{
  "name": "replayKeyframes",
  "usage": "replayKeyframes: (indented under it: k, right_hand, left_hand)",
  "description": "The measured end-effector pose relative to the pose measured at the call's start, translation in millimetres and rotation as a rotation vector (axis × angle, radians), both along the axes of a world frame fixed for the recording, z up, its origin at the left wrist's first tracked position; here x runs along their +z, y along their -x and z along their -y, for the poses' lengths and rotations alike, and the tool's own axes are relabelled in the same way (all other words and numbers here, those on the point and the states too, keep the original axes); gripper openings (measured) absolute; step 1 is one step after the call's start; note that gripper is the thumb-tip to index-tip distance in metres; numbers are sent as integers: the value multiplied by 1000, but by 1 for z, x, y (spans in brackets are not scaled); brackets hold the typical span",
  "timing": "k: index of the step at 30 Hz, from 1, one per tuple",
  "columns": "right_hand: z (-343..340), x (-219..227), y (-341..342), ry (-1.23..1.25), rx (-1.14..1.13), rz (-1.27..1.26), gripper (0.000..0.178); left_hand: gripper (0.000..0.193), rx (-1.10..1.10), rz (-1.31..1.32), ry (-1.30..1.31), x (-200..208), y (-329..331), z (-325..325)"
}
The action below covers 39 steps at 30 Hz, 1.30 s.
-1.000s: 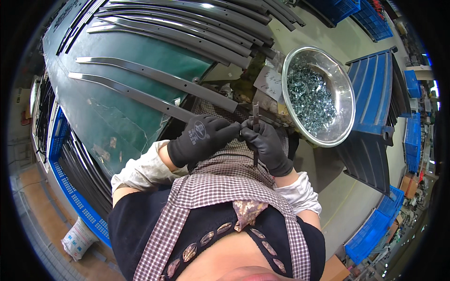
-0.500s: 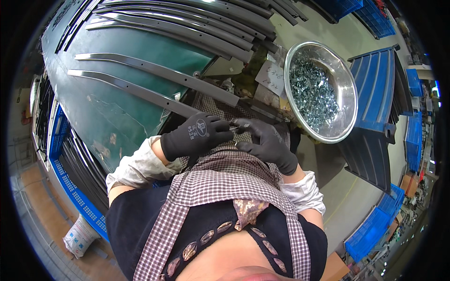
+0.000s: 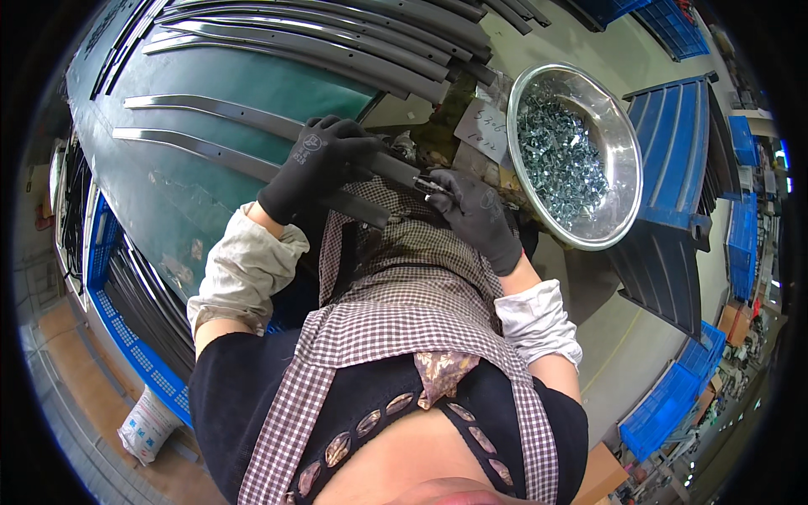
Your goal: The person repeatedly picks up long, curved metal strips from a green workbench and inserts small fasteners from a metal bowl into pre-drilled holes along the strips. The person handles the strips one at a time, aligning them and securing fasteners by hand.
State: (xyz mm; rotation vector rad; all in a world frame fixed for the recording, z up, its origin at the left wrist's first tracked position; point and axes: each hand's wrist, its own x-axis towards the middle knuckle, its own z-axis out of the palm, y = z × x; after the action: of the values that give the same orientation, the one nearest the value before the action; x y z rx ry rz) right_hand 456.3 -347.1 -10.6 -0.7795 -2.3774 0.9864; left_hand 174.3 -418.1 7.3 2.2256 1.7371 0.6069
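- Over the lap, apron (image 3: 396, 324) spread; loose cloth could be snagged by a bar end if the work is pulled closer.
- Lower bar (image 3: 360, 209), passed beneath the left wrist, near end projecting past the table edge; could be nudged askew by the forearm, no separate hold on it being visible.
- Left hand (image 3: 318, 164), gloved, closed over the upper bar; thumb hidden. Rotation of the bar could be caused by a slack or one-sided grip.
- Upper bar (image 3: 400, 170), laid from table toward right hand, near end unsupported; could be tipped if pressed down there.
- Right hand (image 3: 477, 217), gloved, fingertips pinched on a clip.
- Clip (image 3: 429, 185), held at the upper bar's near end; whether seated cannot be told. Could be dropped or set crooked, glove bulk and small size being likely causes.
- Table (image 3: 215, 185), green, smooth-looking; sliding of both bars could be allowed by it.
- Bowl (image 3: 624, 160), right of the hands, loose clips (image 3: 562, 168) heaped inside; could be spilled if struck by the right elbow.
- Stacked bars (image 3: 337, 44), beyond, closely laid; could be shifted if bumped by the upper bar's far end.
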Motion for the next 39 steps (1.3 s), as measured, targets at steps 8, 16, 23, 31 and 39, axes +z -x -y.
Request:
replayKeyframes:
  k: [8, 16, 23, 31, 39]
  right_hand:
    - [-17, -44, 18, -74, 28, -87, 19]
    - [7, -19, -22, -57, -17, 79, 17]
    - [4, -18, 1, -192, 41, 153, 19]
    - [-29, 16, -38, -87, 140, 117, 18]
    - [-126, -33, -155, -189, -323, 937, 47]
  left_hand:
    - [40, -17, 69, -1, -6, 3, -5]
    - [41, -14, 68, -33, -9, 2, -3]
    - [47, -80, 28, -134, -15, 4, -4]
    - [43, -122, 159, 136, 7, 10, 6]
    - [51, 214, -192, -426, 22, 47, -63]
